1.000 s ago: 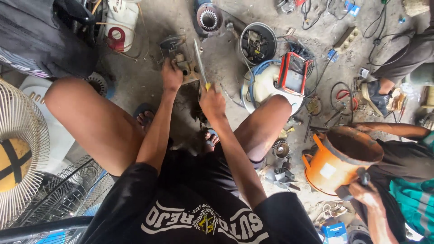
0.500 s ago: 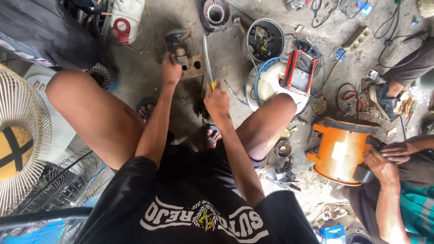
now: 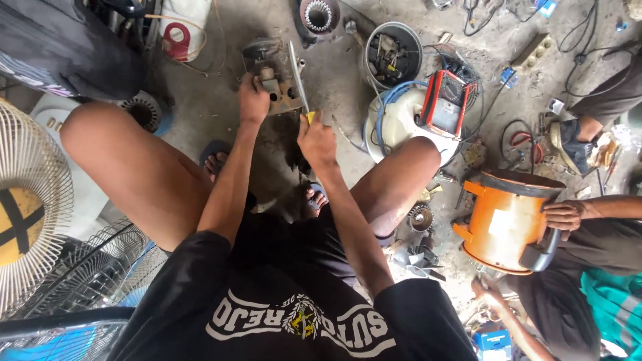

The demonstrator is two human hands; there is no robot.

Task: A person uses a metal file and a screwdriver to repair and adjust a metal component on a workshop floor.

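I see left hand (image 3: 253,101) clamped on motor part (image 3: 271,73) | right hand (image 3: 317,139) clamped on screwdriver (image 3: 299,83), blade beside motor part

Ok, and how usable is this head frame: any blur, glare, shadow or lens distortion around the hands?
Head view: soft, even daylight with no hard glare. The left hand on the rusty motor part and the right hand holding the long blade read fairly sharp. The floor between the feet lies in shadow. Wide-angle bending shows at the edges, as on the fan guard. The orange housing has one bright patch.
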